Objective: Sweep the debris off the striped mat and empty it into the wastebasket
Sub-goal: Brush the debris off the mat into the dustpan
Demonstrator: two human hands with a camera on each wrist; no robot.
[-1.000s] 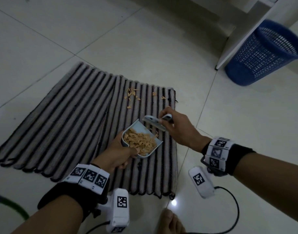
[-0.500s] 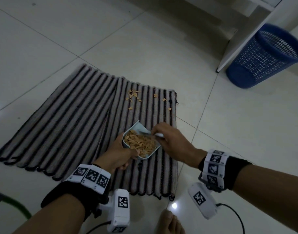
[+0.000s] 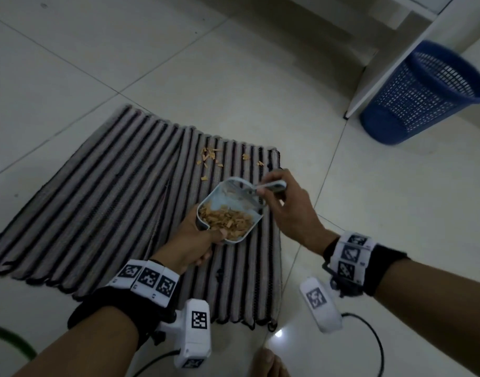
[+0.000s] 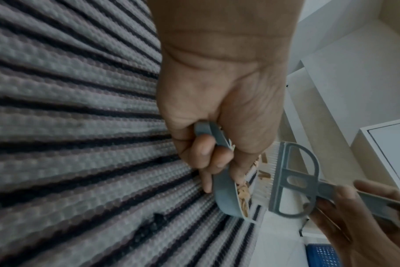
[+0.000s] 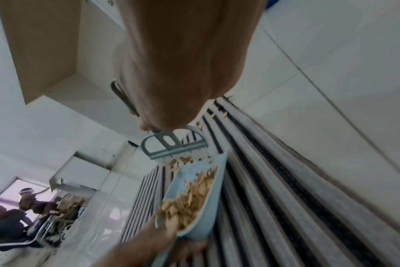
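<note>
White glossy tile floor (image 3: pixel 260 63), w/ grey grout lines. Striped mat (image 3: pixel 97 200) lies flat under both grips; white cabinet panel (image 3: pixel 413 55) far beyond the right grip, blue mesh wastebasket (image 3: pixel 423 91) beside it. Left hand (image 3: pixel 189 240) clenched on the pale-blue dustpan (image 3: pixel 233 202), piled w/ tan debris (image 3: pixel 228 220). Right hand (image 3: pixel 285 210) grasps small brush (image 3: pixel 249 190), bristles at the pan's far edge. Loose bits (image 3: pixel 208 156) on mat just past the brush. Wrist tags: square codes only, no readable text.
</note>
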